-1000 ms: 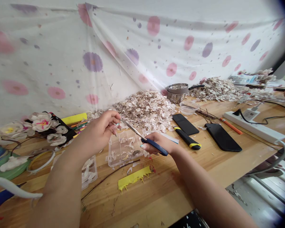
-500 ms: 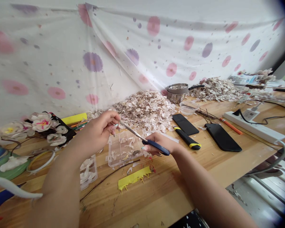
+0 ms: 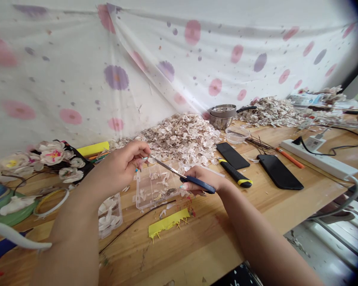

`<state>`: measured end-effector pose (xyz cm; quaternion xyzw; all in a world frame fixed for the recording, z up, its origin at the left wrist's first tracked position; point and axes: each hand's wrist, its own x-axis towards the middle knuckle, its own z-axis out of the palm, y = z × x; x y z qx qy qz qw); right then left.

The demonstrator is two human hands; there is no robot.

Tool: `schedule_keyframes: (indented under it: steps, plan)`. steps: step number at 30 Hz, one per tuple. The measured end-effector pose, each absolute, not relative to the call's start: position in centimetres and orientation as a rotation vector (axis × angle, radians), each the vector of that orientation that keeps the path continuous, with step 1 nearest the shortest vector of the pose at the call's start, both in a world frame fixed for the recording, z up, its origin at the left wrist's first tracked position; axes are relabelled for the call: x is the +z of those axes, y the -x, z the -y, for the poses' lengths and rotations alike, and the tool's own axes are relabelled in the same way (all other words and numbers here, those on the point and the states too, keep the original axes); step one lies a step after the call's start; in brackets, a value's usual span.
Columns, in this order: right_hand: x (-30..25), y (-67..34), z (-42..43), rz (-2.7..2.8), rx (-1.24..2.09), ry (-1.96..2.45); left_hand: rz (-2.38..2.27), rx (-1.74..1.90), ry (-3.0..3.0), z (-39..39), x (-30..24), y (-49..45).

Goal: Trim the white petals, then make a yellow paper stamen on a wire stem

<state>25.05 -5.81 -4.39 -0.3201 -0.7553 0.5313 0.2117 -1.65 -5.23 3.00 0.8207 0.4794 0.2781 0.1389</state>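
Observation:
My right hand [image 3: 203, 178] is closed around the dark blue handles of a pair of scissors [image 3: 169, 168]. The thin metal blades look nearly together and point up and left, their tips at the fingertips of my left hand [image 3: 134, 158]. The fingers of that hand are pinched; whatever lies between them is too small and hidden to name. Beneath both hands sits a clear divided plastic box [image 3: 146, 184] with a few pale petal-like flakes inside. A yellow strip with a fringed edge [image 3: 168, 223] lies on the wooden table in front of the box.
Behind the hands rises a heap of pale flakes [image 3: 181, 137]. To the right are a black-and-yellow-handled tool [image 3: 235, 173], two black phones [image 3: 279, 171] and a white power strip [image 3: 322, 159]. White artificial flowers [image 3: 52, 153] and tape rolls [image 3: 14, 206] stand left. A thin dark stem [image 3: 134, 224] lies nearby.
My left hand has shifted slightly, with its pinched fingers tilted a little differently. The scissor handles have moved slightly right in my right hand. The things on the table have not moved.

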Motion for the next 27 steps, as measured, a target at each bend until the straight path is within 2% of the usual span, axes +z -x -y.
schedule_keyframes:
  steps: [13, 27]
  plan:
    - [-4.39, -25.03, 5.78, 2.085, 1.471, 0.881, -1.425, 0.741, -2.391, 5.48, 3.29, 1.5]
    - [-4.65, -25.18, 5.57, 2.12, 1.443, 1.063, -1.406, 0.611, -2.383, 5.01, 2.64, 2.33]
